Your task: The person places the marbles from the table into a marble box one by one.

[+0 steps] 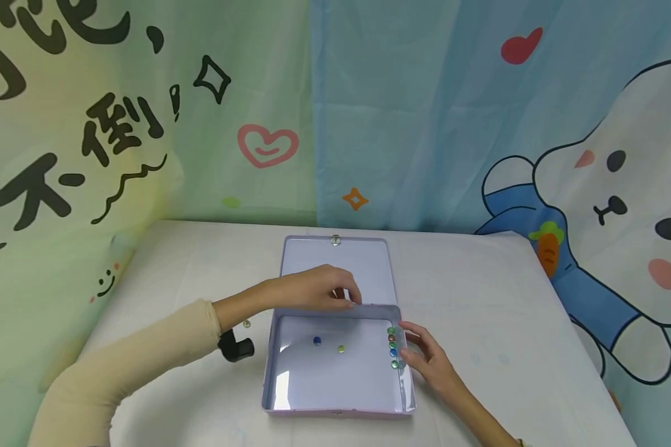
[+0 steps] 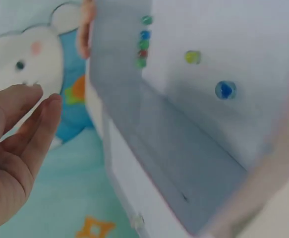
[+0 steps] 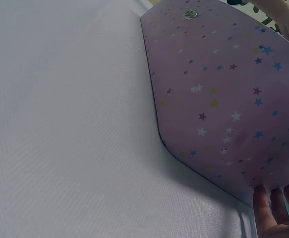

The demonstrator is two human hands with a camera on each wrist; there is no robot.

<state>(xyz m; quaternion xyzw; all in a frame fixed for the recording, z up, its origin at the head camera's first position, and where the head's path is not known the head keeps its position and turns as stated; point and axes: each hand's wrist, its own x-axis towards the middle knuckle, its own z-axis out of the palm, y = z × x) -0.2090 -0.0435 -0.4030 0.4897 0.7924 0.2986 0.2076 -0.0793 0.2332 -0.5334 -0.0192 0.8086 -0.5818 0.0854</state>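
A shallow lilac box lies on the table with its lid folded back. Inside, several green, brown and blue marbles form a row along the right wall. A blue marble and a yellow marble sit apart on its floor. My left hand hovers over the hinge side, fingers loosely bent and nothing visible between thumb and fingertips. With the thumb at the rim and fingers against the star-printed outside, my right hand grips the right wall.
The box stands on a white-covered table. A small round, shiny piece lies left of the box, near the black wrist camera. A clasp marks the lid's far edge. Printed curtains hang behind.
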